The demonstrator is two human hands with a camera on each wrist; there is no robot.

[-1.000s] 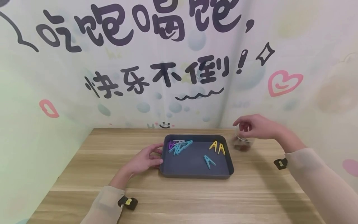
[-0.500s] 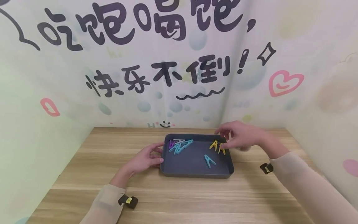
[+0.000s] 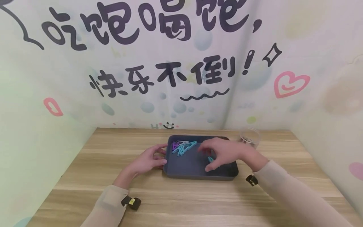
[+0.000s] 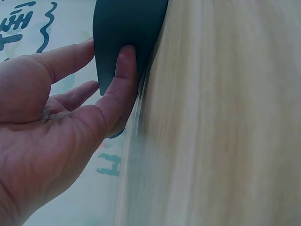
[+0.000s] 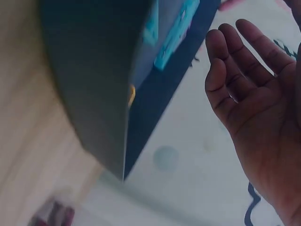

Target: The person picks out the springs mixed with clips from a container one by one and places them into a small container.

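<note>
A dark grey rectangular tray [image 3: 184, 167] lies on the table with small plastic clothespins in it. My left hand [image 3: 148, 161] rests at the tray's left end, its fingertips against the outer wall [image 4: 124, 28]. Above the tray's right half hovers my right hand [image 3: 225, 151], fingers loosely bent and apart, with nothing held. Just under it, a light blue clothespin [image 3: 210, 159] partly shows. Several clothespins, light blue [image 3: 181, 150], purple [image 3: 174, 145] and white [image 3: 182, 142], cluster in the tray's back left corner. In the right wrist view a yellow piece [image 5: 132, 94] shows past the tray rim.
A clear plastic cup [image 3: 250, 135] with small dark contents stands behind my right forearm, right of the tray. The wooden table [image 3: 181, 201] meets a printed cloth wall [image 3: 136, 113] at its back edge. Black wrist straps [image 3: 131, 202] sit on both sleeves.
My right hand has moved left from the clear cup, past the tray's right rim, to above the light blue clothespin, now covering the yellow ones. The left hand has stayed at the tray.
</note>
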